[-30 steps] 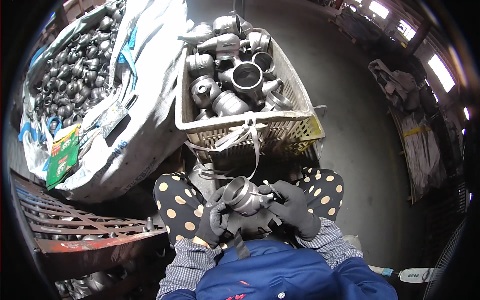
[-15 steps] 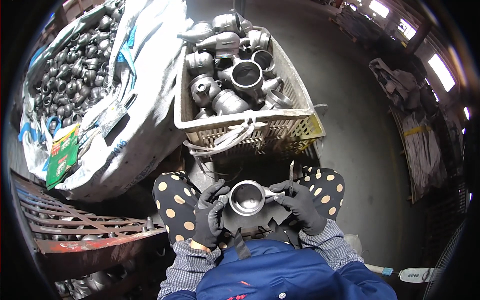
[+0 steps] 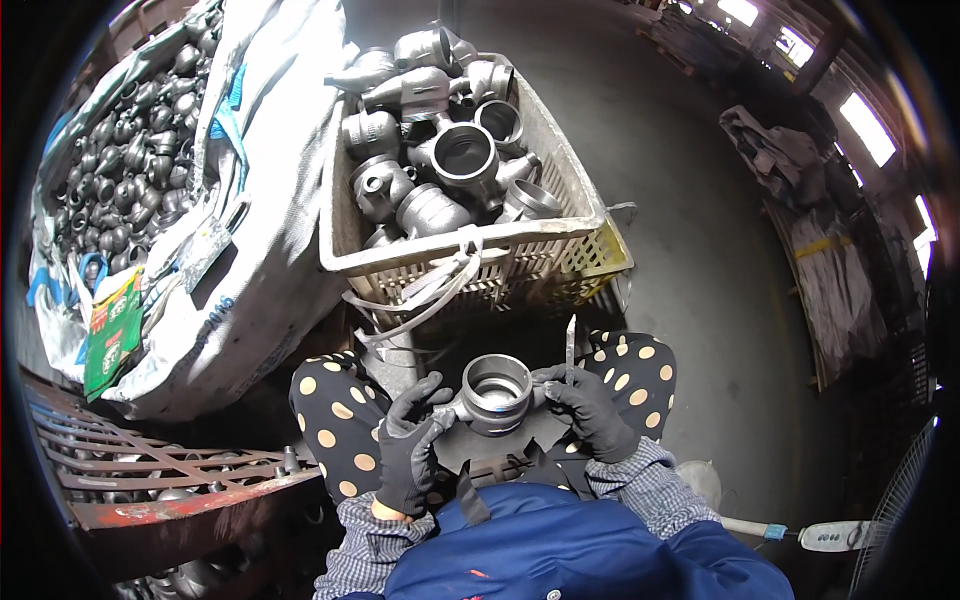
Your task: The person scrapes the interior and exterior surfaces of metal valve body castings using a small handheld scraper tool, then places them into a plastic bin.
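Note:
A grey metal pipe fitting (image 3: 497, 412) with a wide round mouth and a narrower stub on each side is held over my lap. Gloved in dark grey, my left hand (image 3: 408, 445) is closed around its left stub. My right hand (image 3: 594, 415) grips the stub on the other side. A thin, pointed metal tool (image 3: 571, 348) also sticks up from the right hand's fingers; its lower end is hidden there. The mouth of the fitting faces up, tilted so that part of its outer wall shows.
Beyond my knees stands a pale plastic crate (image 3: 465, 248) heaped with similar large fittings. At left are a big white woven sack (image 3: 275, 230) of small fittings and a rusty red metal rack (image 3: 170, 510). A fan (image 3: 840, 537) is at lower right, wrapped stacks (image 3: 840, 285) farther right.
The fitting has tilted between my hands, so more of its outer wall shows below the mouth. Both hands keep their hold. The whole view has shifted, moving the crate and sack leftward.

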Action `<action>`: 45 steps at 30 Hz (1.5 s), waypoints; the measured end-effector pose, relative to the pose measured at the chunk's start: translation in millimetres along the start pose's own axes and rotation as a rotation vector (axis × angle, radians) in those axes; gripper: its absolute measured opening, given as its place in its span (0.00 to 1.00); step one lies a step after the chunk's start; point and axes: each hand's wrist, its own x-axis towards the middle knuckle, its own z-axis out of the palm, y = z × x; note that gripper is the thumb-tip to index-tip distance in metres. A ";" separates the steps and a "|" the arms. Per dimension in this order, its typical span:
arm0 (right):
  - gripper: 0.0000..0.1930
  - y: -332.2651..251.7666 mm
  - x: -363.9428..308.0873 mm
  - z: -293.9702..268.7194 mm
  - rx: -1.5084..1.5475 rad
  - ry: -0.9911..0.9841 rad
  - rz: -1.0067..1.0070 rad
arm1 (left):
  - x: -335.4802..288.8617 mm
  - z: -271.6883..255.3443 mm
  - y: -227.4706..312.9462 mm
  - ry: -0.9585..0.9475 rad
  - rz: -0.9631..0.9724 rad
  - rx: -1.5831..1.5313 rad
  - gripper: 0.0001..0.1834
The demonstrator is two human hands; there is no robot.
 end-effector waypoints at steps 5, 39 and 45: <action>0.10 4.7 -4.2 1.3 0.268 -0.032 0.081 | 0.2 6.4 1.4 -0.127 0.046 -0.156 0.31; 0.28 -87.2 7.5 103.0 -1.705 -0.479 -0.714 | -11.3 -48.7 16.3 -0.251 -0.193 -0.524 0.45; 0.27 -86.7 8.3 109.2 -1.842 -0.531 -0.752 | -8.2 -62.4 -3.3 -0.164 -0.137 -0.467 0.45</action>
